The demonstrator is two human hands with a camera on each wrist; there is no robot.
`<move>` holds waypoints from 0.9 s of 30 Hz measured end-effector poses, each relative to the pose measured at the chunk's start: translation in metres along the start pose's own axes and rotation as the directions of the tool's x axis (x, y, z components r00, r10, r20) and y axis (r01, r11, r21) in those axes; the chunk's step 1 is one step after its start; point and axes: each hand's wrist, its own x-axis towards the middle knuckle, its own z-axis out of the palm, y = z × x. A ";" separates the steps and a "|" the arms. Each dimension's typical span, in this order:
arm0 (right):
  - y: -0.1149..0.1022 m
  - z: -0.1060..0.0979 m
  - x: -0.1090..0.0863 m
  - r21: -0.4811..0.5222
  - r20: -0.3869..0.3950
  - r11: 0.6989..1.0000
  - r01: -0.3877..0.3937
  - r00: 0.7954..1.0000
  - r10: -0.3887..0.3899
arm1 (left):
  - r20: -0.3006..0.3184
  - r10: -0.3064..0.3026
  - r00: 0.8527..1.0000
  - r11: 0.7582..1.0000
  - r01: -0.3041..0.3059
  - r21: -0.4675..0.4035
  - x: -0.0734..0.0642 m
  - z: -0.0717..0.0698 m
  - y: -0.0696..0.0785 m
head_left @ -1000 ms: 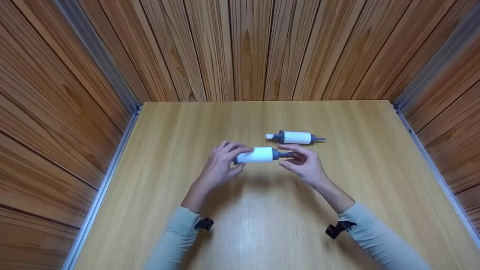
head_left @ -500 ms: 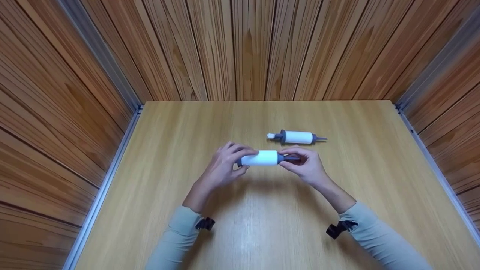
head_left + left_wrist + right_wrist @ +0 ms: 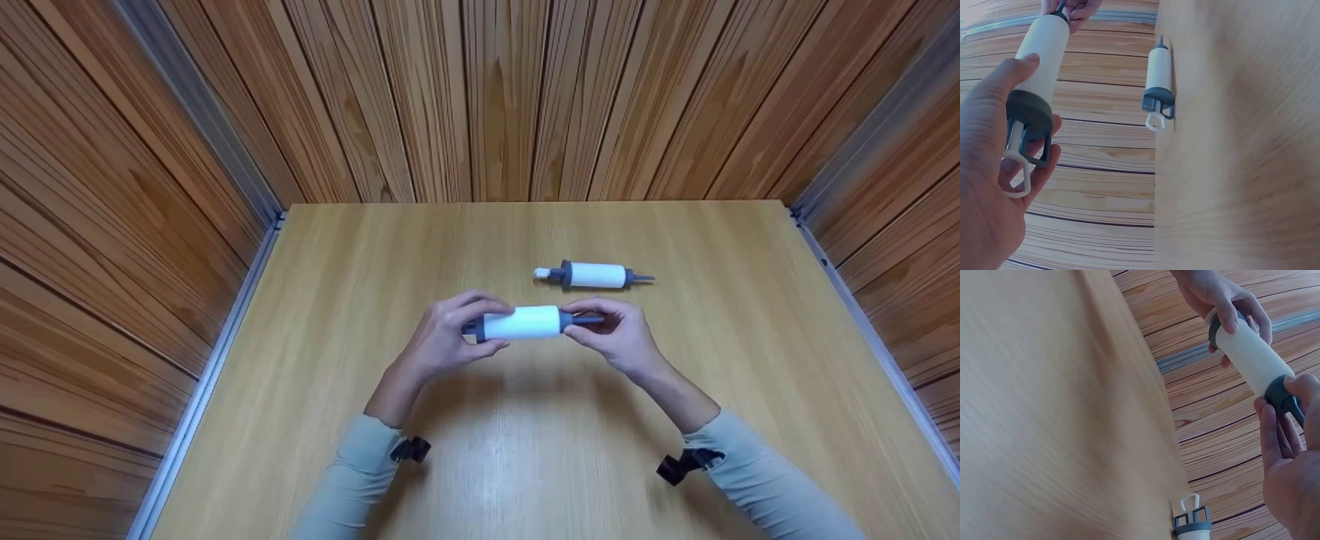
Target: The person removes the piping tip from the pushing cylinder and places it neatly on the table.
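Observation:
A large white syringe (image 3: pixel 534 322) with dark grey end caps is held level above the table between both hands. My left hand (image 3: pixel 444 336) grips its rear end, thumb on the white barrel (image 3: pixel 1044 53). Behind the rear cap (image 3: pixel 1030 112), grey finger loops and a white pull ring hang beside the palm in the left wrist view. With thumb and fingers, my right hand (image 3: pixel 616 336) pinches the front cap (image 3: pixel 1278 394), where the thin nozzle (image 3: pixel 1296 412) points back toward the palm. A similar second syringe (image 3: pixel 598 275) lies on the table just beyond the hands, touched by neither.
The wooden table (image 3: pixel 495 465) is bordered by grey metal rails (image 3: pixel 217 360) at the left and right. Plank-patterned walls (image 3: pixel 502 97) stand behind it and at both sides. A dark wrist-camera mount (image 3: pixel 411 448) sits at each sleeve cuff.
Both hands and the held syringe have shifted slightly right and toward the person. My right fingers have moved from around the nozzle onto the front cap. The second syringe stays put.

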 end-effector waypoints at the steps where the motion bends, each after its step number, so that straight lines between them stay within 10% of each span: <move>1: -0.001 0.001 -0.001 0.004 0.001 1.000 -0.004 1.000 0.004 | -0.005 -0.001 1.000 1.000 0.001 -0.006 0.000 0.000 0.001; 20: -0.010 0.008 -0.010 -0.033 -0.009 0.999 0.003 1.000 -0.003 | -0.002 -0.002 1.000 1.000 0.002 -0.019 -0.004 -0.002 0.006; 27: -0.010 0.010 -0.009 0.021 0.030 0.986 0.164 0.986 -0.164 | 0.006 -0.047 0.999 0.996 0.047 -0.076 -0.005 -0.003 0.006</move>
